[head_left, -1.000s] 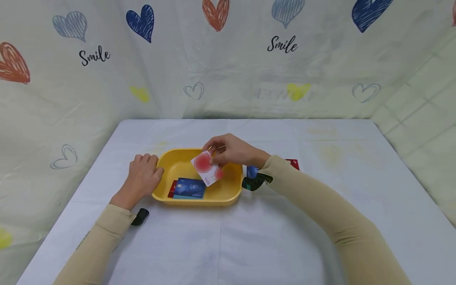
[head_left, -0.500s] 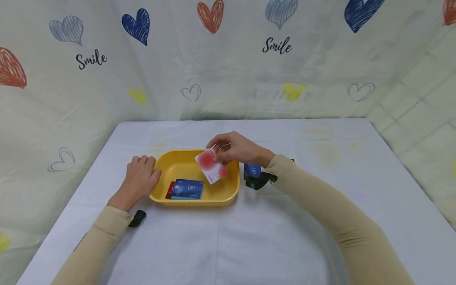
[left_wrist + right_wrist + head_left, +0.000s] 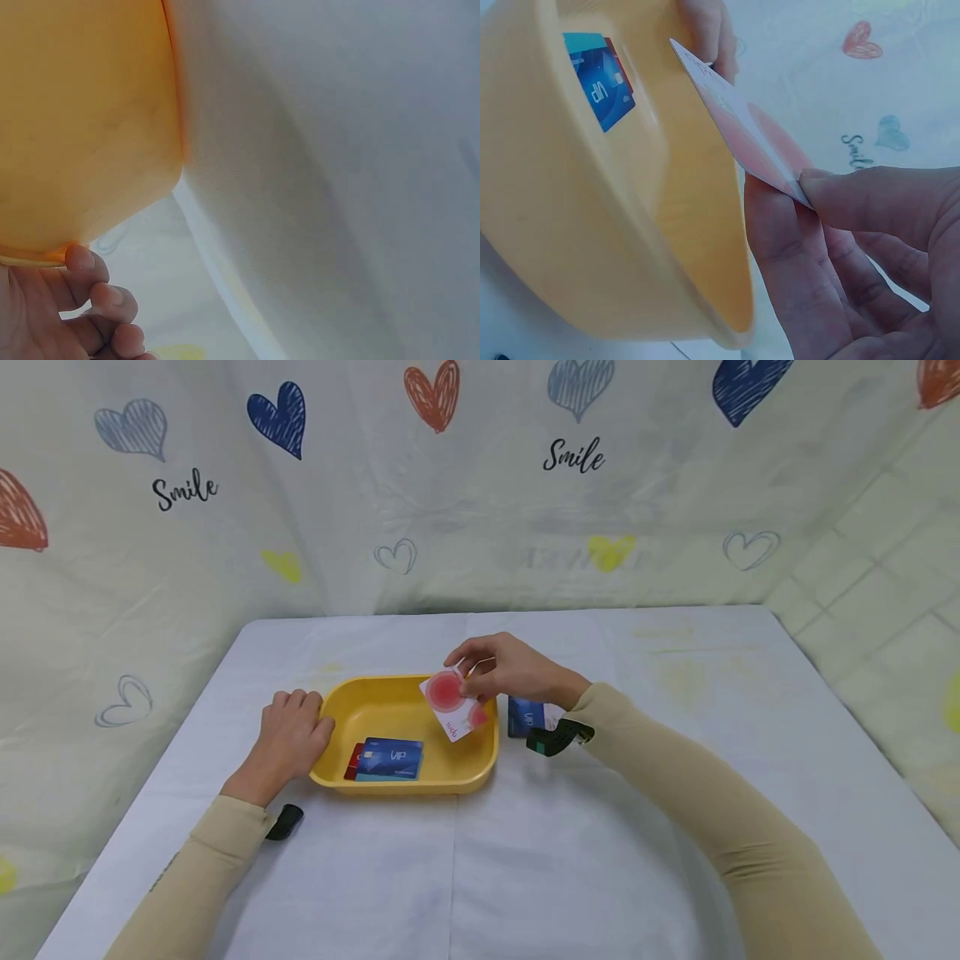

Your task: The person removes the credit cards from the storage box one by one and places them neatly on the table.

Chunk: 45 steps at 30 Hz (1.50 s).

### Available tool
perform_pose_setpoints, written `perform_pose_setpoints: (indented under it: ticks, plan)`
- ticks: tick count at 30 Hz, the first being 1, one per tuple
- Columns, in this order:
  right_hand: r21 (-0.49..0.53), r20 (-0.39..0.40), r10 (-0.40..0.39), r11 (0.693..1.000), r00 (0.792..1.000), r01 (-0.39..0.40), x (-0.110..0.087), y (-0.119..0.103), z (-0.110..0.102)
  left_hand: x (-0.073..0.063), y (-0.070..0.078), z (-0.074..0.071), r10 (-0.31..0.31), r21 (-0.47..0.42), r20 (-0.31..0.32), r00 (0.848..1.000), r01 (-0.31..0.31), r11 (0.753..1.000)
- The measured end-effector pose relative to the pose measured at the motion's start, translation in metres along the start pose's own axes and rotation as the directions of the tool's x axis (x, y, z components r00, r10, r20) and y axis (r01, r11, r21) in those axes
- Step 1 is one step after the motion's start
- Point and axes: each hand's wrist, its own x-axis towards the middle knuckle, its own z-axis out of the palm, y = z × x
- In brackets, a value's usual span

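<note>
My left hand point(image 3: 288, 743) grips the left rim of a yellow plastic basin point(image 3: 397, 714), its fingers point(image 3: 86, 262) curled at the rim in the left wrist view. Between the thumb and fingers of my right hand point(image 3: 517, 670) is a white card point(image 3: 455, 733) with pink circles, tilted above the basin's right half. Lying on the basin floor at the lower left is a dark blue VIP card point(image 3: 390, 758). A red card point(image 3: 352, 762) and a teal one peek out from under it.
Right of the basin, on the white tabletop point(image 3: 600, 860), another blue card point(image 3: 525, 717) lies partly hidden by my right wrist and the black wrist strap point(image 3: 555, 739). A pale sheet point(image 3: 487, 510) printed with hearts hangs behind the table.
My right hand has drawn the pink-and-white card slightly right and up over the basin. The red card outside is now hidden behind my right arm. My left hand stays at the rim.
</note>
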Motion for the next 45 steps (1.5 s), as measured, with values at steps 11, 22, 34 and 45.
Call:
perform_pose_setpoints:
  ticks: [11,22,34,45]
  plan:
    - [0.024,-0.039,0.009,1.000,0.999,-0.008,-0.013,0.006,-0.011,0.000,0.002,-0.001,-0.008,0.012,0.016,1.000,0.008,1.000]
    - [0.014,-0.096,-0.002,1.000,0.995,0.003,-0.022,0.013,-0.021,-0.001,-0.001,0.000,-0.003,0.013,0.014,1.000,0.002,1.000]
    - [0.058,-0.166,0.009,0.998,0.986,0.000,-0.033,0.020,-0.030,-0.001,0.001,-0.001,-0.006,0.021,0.021,1.000,0.006,1.000]
    - [0.060,-0.204,0.019,0.998,0.979,-0.007,-0.037,0.029,-0.037,-0.001,0.002,-0.002,-0.001,0.029,0.020,1.000,0.000,1.000]
